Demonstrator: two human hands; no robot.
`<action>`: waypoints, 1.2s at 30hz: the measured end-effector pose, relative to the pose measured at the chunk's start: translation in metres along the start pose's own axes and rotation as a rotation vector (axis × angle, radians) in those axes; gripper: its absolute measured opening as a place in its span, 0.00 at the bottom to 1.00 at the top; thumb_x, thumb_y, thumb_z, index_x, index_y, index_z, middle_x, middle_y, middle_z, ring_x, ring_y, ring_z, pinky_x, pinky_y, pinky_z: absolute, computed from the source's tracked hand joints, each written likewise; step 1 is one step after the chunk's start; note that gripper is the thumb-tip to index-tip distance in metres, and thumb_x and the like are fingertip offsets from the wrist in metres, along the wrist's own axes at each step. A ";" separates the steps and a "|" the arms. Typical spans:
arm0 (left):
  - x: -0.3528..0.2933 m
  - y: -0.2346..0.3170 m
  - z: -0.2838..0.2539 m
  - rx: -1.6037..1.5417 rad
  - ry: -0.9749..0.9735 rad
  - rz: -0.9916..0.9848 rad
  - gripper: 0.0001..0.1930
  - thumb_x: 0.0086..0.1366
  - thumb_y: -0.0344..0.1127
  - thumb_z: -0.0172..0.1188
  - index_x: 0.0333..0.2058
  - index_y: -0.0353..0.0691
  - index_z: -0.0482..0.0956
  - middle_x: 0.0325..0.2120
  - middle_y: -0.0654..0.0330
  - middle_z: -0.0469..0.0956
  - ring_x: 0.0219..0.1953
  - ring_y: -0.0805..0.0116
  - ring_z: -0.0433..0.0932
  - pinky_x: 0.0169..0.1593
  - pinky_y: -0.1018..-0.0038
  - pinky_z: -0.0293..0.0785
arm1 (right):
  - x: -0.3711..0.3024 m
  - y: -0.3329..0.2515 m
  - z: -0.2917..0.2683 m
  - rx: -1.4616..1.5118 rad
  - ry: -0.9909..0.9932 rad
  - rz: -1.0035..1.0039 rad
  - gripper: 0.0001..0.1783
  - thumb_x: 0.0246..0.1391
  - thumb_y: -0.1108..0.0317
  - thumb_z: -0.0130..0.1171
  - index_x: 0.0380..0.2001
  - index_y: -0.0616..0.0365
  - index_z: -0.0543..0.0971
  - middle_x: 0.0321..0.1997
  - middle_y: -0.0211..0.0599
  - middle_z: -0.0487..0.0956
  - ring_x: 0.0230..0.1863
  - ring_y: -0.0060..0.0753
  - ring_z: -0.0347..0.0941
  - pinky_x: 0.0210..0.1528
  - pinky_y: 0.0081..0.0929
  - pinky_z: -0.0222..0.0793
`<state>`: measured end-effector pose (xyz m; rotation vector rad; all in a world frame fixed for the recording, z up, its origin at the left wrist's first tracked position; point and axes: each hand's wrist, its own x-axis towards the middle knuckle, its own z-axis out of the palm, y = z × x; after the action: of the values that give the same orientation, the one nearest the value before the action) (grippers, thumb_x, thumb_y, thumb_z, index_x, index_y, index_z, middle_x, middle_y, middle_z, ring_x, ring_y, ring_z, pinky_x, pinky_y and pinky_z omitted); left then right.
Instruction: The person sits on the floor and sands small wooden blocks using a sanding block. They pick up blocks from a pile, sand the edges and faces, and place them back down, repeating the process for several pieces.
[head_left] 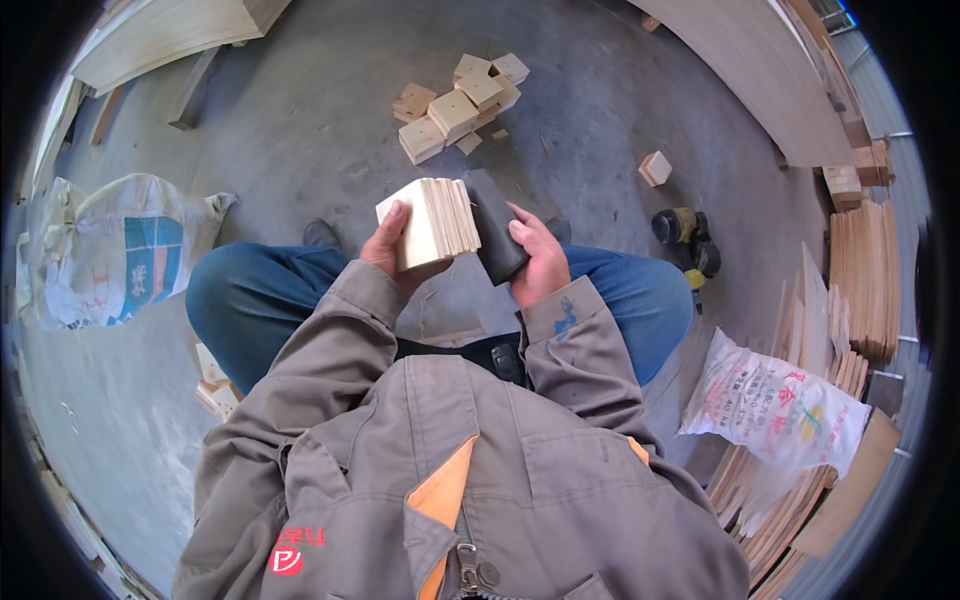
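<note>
In front of the body, the left hand (388,240) grips a stack of thin square wood pieces (425,222), and the right hand (541,262) holds a dark block (497,230) just beside it. A black and yellow power tool (682,228) lies near the right knee (655,310), 1 loose wood block (655,169) sits past it, and a pile of wood blocks (453,113) lies farther ahead

Most of the left hand's (388,248) fingers disappear behind the pale wooden stack (425,225), the right hand's (540,262) behind the dark block (496,232); I can't tell whether stack and block touch. The left leg (235,310) partly covers some wooden pieces (214,384). The upper-left sheets (165,42) run out of sight.
</note>
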<state>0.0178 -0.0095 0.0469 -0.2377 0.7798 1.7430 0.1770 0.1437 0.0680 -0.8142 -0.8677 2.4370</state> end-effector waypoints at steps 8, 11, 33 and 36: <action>0.008 0.008 -0.014 0.022 0.195 0.057 0.36 0.63 0.68 0.61 0.63 0.55 0.71 0.54 0.62 0.80 0.54 0.56 0.79 0.53 0.51 0.76 | -0.013 -0.008 0.013 -0.236 0.012 -0.122 0.27 0.64 0.73 0.49 0.66 0.69 0.68 0.63 0.48 0.73 0.63 0.36 0.71 0.67 0.33 0.66; 0.009 0.012 -0.011 0.004 0.223 0.106 0.35 0.63 0.68 0.61 0.63 0.56 0.72 0.53 0.62 0.80 0.53 0.56 0.79 0.53 0.51 0.76 | -0.021 -0.003 0.011 -0.255 -0.037 -0.078 0.28 0.64 0.73 0.50 0.66 0.69 0.67 0.63 0.47 0.73 0.63 0.34 0.71 0.67 0.31 0.65; 0.012 0.018 0.007 -0.007 0.290 0.107 0.36 0.65 0.63 0.61 0.65 0.51 0.69 0.56 0.58 0.79 0.56 0.52 0.78 0.60 0.44 0.71 | -0.012 -0.003 0.004 -0.225 -0.069 0.009 0.27 0.63 0.73 0.54 0.64 0.69 0.71 0.59 0.41 0.78 0.57 0.28 0.74 0.62 0.24 0.68; 0.013 0.013 0.002 0.042 0.251 0.081 0.36 0.65 0.63 0.61 0.66 0.51 0.68 0.56 0.58 0.78 0.56 0.52 0.78 0.60 0.45 0.73 | -0.009 -0.001 0.005 -0.235 -0.070 -0.010 0.27 0.63 0.73 0.54 0.65 0.69 0.71 0.59 0.42 0.78 0.57 0.28 0.74 0.62 0.24 0.68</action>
<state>0.0024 0.0005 0.0467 -0.4072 1.0189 1.7915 0.1805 0.1375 0.0749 -0.8067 -1.1985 2.3965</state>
